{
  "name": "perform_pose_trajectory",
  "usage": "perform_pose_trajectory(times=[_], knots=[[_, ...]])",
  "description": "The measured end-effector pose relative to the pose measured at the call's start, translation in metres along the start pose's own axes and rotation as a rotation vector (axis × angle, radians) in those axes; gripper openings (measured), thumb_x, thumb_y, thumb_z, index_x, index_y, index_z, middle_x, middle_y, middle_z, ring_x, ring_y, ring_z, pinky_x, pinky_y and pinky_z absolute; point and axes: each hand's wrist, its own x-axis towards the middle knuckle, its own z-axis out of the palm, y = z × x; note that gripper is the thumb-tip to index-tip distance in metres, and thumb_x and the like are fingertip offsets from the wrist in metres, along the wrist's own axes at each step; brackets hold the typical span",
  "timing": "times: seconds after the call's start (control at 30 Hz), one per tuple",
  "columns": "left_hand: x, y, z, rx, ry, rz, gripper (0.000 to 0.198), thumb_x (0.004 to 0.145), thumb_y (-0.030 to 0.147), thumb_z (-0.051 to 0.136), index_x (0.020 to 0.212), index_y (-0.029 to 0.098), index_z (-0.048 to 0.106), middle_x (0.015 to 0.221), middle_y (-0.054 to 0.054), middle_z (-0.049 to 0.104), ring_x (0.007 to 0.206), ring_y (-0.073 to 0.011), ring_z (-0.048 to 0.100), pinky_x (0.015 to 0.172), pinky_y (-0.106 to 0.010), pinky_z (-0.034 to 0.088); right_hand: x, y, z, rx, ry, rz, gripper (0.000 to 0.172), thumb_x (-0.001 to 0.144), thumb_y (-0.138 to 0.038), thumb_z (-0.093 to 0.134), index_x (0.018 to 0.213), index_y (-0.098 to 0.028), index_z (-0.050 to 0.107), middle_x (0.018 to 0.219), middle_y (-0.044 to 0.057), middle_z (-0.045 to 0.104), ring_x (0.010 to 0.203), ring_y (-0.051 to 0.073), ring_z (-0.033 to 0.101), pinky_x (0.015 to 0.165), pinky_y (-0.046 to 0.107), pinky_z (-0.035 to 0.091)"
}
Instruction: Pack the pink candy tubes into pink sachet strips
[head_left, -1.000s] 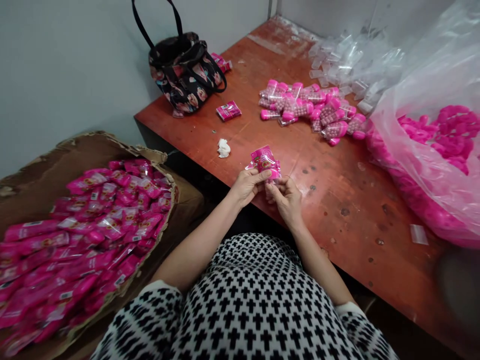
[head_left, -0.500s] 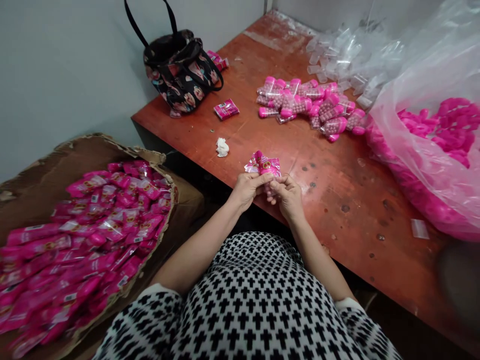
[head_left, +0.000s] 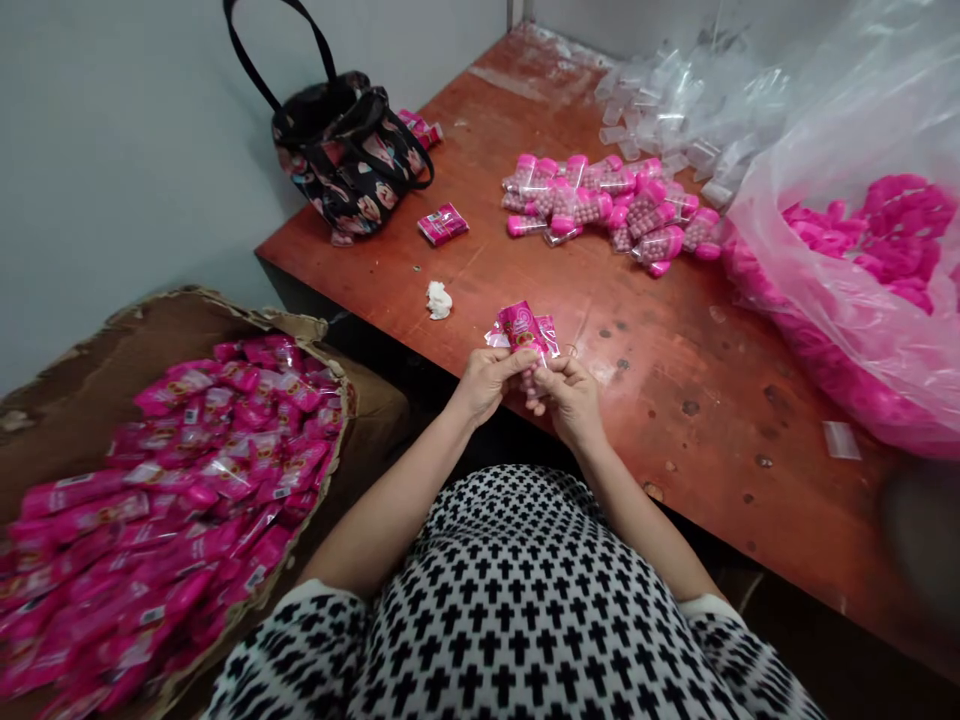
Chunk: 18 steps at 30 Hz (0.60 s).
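First onlooker: Where does the packet lie with respect to the hands?

Second onlooker: The magenta, roughly rectangular packet of glossy printed film (head_left: 523, 325) is held between the left hand (head_left: 484, 382) and the right hand (head_left: 575, 397), by the near edge of the reddish-brown desk with a worn, spotted top (head_left: 480, 268). Its long axis points away from the person, toward the far side of the desk, tipped somewhat to the left.

First onlooker: Which hand is nearer?

Second onlooker: Neither by much; both meet at the packet's lower end. The left hand is pinched, its thumb lying across the film. The right hand is likewise closed, thumb against curled fingers, on a small clear tube of round pink beads (head_left: 533, 388) at the packet's foot. Whether the tube's upper part sits inside the film, I cannot tell; the fingertips cover the junction.

First onlooker: And its appearance?

Second onlooker: Deep pink, shiny, with a paler swirl near the top and a yellowish emblem lower down. The upper end stands free of the fingers; the lower end is largely masked. More flat pink film packets (head_left: 550, 332) appear just behind it, seemingly resting on the desk, with transparent margins catching the light.
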Motion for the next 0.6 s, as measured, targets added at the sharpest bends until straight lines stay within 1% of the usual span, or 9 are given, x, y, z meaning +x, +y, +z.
perform_pose_trajectory(times=[0.03,0.1,0.2,0.27,0.37,0.43,0.5,0.6], knots=[[0.0,0.001,-0.002,0.023,-0.006,-0.012,0.032,0.059,0.036,0.081,0.056,0.009,0.064,0.05,-0.002,0.059,0.043,-0.0116,0.055,0.048,-0.026,0.047,0.0,0.0,0.0,0.001,0.005,-0.003,0.036,0.065,-0.042,0.076,0.078,-0.02,0.051,0.061,-0.004,0.068,0.043,0.009,0.059,0.036,0.017,0.046],[0.0,0.001,-0.003,0.049,0.027,-0.012,0.031,0.06,0.035,0.08,0.06,0.008,0.066,0.052,-0.003,0.061,0.046,-0.0117,0.056,0.05,-0.026,0.048,-0.002,0.001,0.001,-0.056,0.019,-0.052,0.032,0.068,-0.04,0.075,0.082,-0.02,0.053,0.062,-0.005,0.067,0.045,0.008,0.059,0.039,0.017,0.048],[-0.002,-0.002,0.002,0.016,0.154,0.039,0.03,0.055,0.032,0.083,0.062,0.009,0.066,0.058,-0.003,0.064,0.051,-0.011,0.059,0.055,-0.025,0.05,-0.003,0.001,0.0,-0.162,0.031,-0.122,0.028,0.071,-0.037,0.073,0.084,-0.021,0.055,0.061,-0.007,0.065,0.046,0.007,0.058,0.042,0.016,0.049],[-0.005,-0.006,0.008,-0.022,0.196,0.054,0.031,0.054,0.033,0.083,0.061,0.01,0.064,0.056,-0.001,0.062,0.048,-0.0104,0.057,0.052,-0.025,0.049,-0.002,0.001,-0.001,-0.138,0.027,-0.1,0.028,0.07,-0.037,0.074,0.082,-0.02,0.055,0.058,-0.006,0.065,0.044,0.007,0.057,0.04,0.016,0.048],[-0.011,-0.011,0.015,-0.033,0.149,0.026,0.033,0.058,0.038,0.08,0.059,0.01,0.062,0.049,0.001,0.055,0.041,-0.0099,0.051,0.043,-0.025,0.045,0.001,0.001,-0.003,0.017,0.027,0.002,0.034,0.065,-0.038,0.077,0.078,-0.02,0.052,0.055,-0.005,0.065,0.04,0.009,0.057,0.035,0.016,0.045],[-0.013,-0.013,0.015,-0.02,0.125,0.004,0.034,0.059,0.038,0.079,0.058,0.01,0.061,0.049,0.001,0.054,0.04,-0.0094,0.05,0.041,-0.024,0.043,0.001,0.002,-0.003,0.086,0.033,0.048,0.037,0.062,-0.038,0.08,0.077,-0.02,0.051,0.054,-0.004,0.066,0.039,0.01,0.058,0.035,0.017,0.046],[-0.013,-0.012,0.012,-0.033,0.159,0.007,0.034,0.057,0.037,0.081,0.058,0.01,0.061,0.051,0.0,0.056,0.043,-0.0089,0.052,0.043,-0.023,0.044,0.0,0.003,-0.003,0.107,0.027,0.067,0.037,0.06,-0.036,0.081,0.08,-0.02,0.054,0.058,-0.004,0.068,0.043,0.01,0.061,0.04,0.018,0.051],[-0.01,-0.009,0.007,-0.118,0.235,0.044,0.032,0.055,0.035,0.082,0.063,0.009,0.064,0.058,-0.002,0.062,0.054,-0.0095,0.058,0.054,-0.022,0.049,-0.005,0.003,-0.003,0.105,-0.015,0.057,0.034,0.063,-0.032,0.08,0.088,-0.019,0.061,0.073,-0.002,0.071,0.061,0.01,0.068,0.058,0.021,0.059]])
